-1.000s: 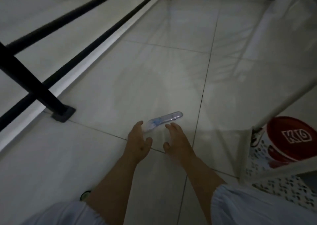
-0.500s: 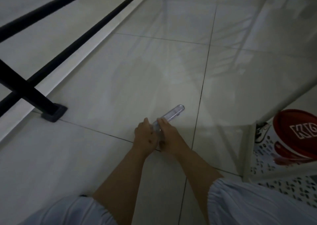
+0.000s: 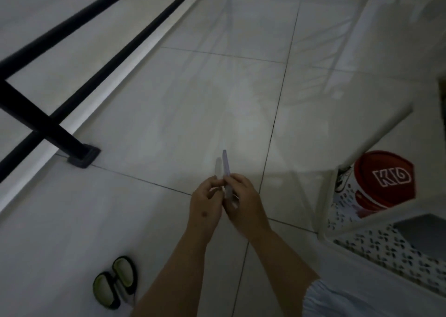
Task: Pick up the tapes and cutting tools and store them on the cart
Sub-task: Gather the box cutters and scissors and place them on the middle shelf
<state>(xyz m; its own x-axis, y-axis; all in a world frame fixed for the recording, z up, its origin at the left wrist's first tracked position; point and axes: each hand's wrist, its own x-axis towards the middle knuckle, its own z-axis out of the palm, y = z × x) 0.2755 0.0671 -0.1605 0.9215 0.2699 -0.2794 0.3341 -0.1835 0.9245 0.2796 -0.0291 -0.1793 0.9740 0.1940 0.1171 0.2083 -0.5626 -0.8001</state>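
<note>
A slim clear plastic cutter [image 3: 226,169] with a bluish tint is held above the tiled floor, its tip pointing away from me. My right hand [image 3: 243,200] grips its near end. My left hand [image 3: 205,203] pinches it from the left side; a pale clear piece [image 3: 218,168] sticks up beside the cutter, and I cannot tell whether it is a cap. Scissors with black and yellow-green handles [image 3: 115,281] lie on the floor at the lower left, partly hidden by my left forearm. The white cart [image 3: 323,229] stands at the right.
A red-lidded tub [image 3: 383,181] marked with white letters sits on the cart's perforated shelf [image 3: 386,246]. A black metal railing [image 3: 79,145] with a floor foot runs along the left. White floor tiles [image 3: 169,113] stretch ahead between railing and cart.
Both hands closed on the cutter where it lay on the floor and lifted it, turning it upright. The view dropped back, bringing the scissors into sight.
</note>
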